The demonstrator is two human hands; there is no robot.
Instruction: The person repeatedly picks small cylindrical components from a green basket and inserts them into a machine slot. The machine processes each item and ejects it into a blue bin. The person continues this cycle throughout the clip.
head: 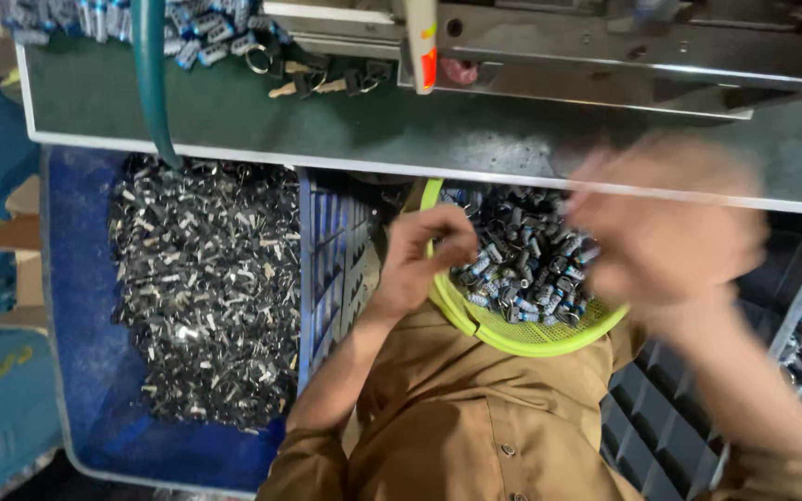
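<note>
Fingers [443, 243] of the left hand [424, 260] are curled narrow over the green basket [512, 339] rim at centre, steadying it; right hand [666, 227] blurred, its grip indeterminable.

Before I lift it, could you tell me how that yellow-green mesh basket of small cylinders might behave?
The basket is heaped with small metal-looking cylinders, so probably heavy for its size. Its thin mesh may flex. Loose, round pieces would likely roll and spill if it tips.
</note>
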